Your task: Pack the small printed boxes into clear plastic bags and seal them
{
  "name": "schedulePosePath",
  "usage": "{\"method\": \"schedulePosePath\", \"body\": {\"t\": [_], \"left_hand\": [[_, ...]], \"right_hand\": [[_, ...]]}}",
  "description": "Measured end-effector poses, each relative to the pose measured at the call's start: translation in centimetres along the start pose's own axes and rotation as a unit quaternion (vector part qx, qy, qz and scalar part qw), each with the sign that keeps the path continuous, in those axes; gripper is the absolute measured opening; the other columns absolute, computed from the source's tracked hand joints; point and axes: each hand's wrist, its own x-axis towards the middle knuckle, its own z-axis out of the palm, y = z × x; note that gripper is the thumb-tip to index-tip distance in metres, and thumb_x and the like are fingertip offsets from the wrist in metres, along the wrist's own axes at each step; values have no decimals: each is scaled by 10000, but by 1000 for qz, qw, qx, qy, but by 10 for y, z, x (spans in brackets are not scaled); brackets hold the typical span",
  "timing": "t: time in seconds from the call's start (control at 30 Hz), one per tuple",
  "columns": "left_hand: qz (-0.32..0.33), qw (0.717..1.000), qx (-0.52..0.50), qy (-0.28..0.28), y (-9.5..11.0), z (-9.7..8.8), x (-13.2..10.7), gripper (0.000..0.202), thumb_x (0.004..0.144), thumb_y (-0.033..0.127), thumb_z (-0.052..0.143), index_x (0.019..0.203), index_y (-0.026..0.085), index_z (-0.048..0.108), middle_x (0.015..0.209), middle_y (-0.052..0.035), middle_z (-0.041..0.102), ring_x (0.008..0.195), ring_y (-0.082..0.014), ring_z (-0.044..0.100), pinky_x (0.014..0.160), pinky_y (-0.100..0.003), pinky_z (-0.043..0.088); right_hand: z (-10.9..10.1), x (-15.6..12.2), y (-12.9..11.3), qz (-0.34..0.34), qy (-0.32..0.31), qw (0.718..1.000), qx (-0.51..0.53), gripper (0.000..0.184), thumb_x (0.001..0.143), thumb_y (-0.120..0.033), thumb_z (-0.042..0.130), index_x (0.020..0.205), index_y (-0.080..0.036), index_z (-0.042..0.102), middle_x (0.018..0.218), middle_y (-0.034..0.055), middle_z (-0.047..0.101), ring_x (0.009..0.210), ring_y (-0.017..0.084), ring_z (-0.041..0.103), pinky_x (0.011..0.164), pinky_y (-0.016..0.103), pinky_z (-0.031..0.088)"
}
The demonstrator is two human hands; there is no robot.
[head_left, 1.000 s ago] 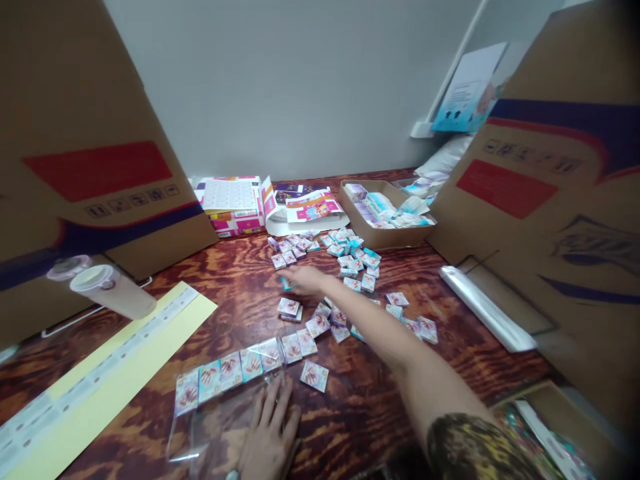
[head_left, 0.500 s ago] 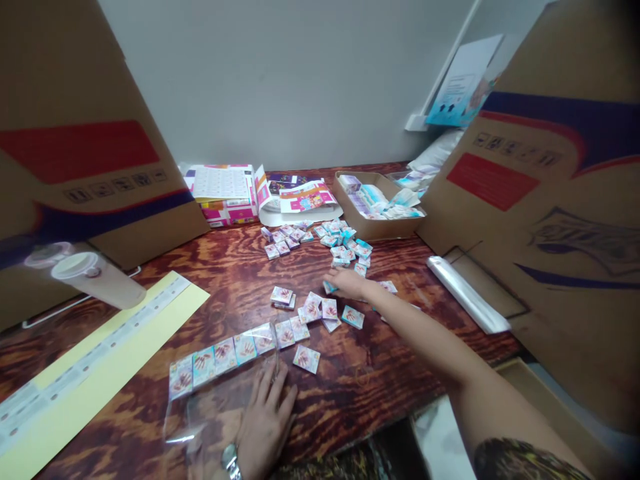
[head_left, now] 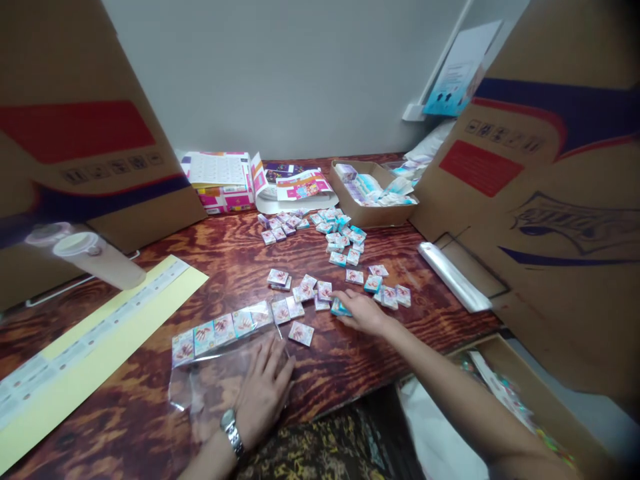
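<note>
My left hand (head_left: 263, 392) lies flat, fingers spread, on a clear plastic bag (head_left: 210, 383) at the table's near edge. A row of small printed packets (head_left: 225, 327) lines the bag's far edge. My right hand (head_left: 361, 312) rests on the table with its fingers pinched on a small teal packet (head_left: 340, 308). Several loose packets (head_left: 305, 291) lie just left of that hand, and more (head_left: 385, 293) lie to its right. A bigger scatter of packets (head_left: 330, 233) sits farther back.
Large cardboard boxes stand at the left (head_left: 75, 133) and right (head_left: 550, 187). A shallow cardboard tray (head_left: 373, 215) with packets sits at the back. A lidded cup (head_left: 97, 260), a yellow label sheet (head_left: 95, 333), a plastic roll (head_left: 453, 275) and printed cartons (head_left: 225, 183) lie around.
My right hand has drawn back from the far scatter toward me, bringing a teal packet with it. My left hand has stayed on the bag.
</note>
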Motion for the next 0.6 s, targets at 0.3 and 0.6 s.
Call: {"method": "schedulePosePath", "body": {"t": [0.3,0.6], "left_hand": [[-4,1000,-14,10,14,-5,-3,277,819,185,497,1087,174,571,1298,-161,439,1303,-345,229,968,-559,349],[-17,999,-33,39,15,-22,-17,353,804,121,497,1152,179,514,1390,-148,334,1322,-330,189,981,-542,359]], "right_hand": [[7,-33,-53,-16,15,997,73,741,755,-410,582,1379,-259,211,1284,122,404,1111,266,449,851,363,425],[15,-66,-31,-69,143,978,132,410,862,-286,445,1271,-259,430,1130,81,528,1027,198,507,884,340,434]]}}
